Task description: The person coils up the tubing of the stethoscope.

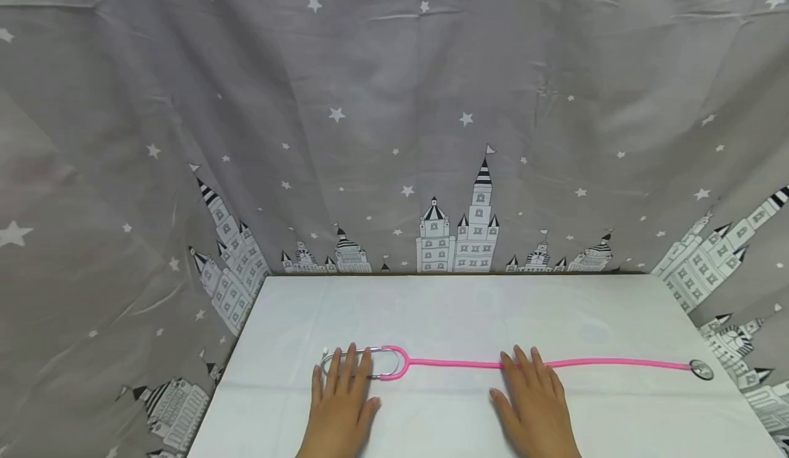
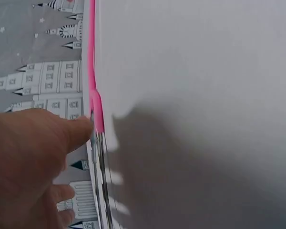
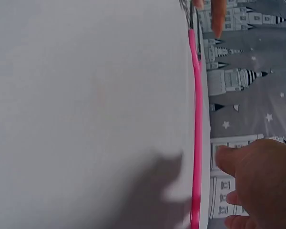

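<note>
A pink stethoscope (image 1: 468, 363) lies stretched in a line across the white surface (image 1: 456, 307). The left hand (image 1: 342, 395) lies flat, fingers straight and spread, its fingertips resting on the metal ear tubes (image 1: 335, 361) and gripping nothing. The right hand (image 1: 533, 396) also lies flat with straight fingers, its fingertips touching the pink tube just ahead of them. The chest piece (image 1: 701, 370) sits well out beyond the right hand's outer side, near the surface's edge. A grey castle-print cloth (image 1: 394, 136) hangs beyond both hands.
</note>
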The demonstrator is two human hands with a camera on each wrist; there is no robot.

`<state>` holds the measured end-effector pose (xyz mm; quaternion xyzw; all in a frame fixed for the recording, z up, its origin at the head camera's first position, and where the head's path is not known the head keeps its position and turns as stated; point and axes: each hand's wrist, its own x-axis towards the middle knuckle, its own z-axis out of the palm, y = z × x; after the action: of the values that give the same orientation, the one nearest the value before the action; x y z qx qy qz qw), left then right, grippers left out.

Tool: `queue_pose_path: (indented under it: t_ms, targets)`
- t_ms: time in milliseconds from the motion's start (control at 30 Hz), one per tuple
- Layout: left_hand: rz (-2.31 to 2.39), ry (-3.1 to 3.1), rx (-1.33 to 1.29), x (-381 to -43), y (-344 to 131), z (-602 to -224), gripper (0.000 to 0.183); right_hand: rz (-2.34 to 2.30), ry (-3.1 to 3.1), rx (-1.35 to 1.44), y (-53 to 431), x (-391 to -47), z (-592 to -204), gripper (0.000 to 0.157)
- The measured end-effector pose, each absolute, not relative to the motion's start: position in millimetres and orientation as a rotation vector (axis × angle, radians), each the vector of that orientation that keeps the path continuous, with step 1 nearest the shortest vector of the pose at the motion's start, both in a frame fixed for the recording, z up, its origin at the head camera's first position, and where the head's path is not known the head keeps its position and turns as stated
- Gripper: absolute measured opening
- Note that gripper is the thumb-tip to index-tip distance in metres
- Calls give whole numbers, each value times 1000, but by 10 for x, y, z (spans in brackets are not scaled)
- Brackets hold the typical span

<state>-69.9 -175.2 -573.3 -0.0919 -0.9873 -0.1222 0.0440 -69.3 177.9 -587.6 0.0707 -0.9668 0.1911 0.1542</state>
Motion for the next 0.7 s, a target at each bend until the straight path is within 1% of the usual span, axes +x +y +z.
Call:
queue_pose_path:
  t_ms: [167,400,500,700]
  targets:
    - [-378,-3016,-339,-799,-1851,-5680,69,560,-2825,282,1586,-832,-5869,69]
    - [-388,-3048,-353,-911,-1958,-5704,61,588,-2859,357,1367,-1017,-5869,63]
    - [-405,-3053,-370,-931,-1987,-5723,61,579,-2842,400,1300,-1090,-5869,58]
    - [-439,-3035,-381,-960,-2003,-5721,58,563,-2754,429,1213,-1207,-5878,39]
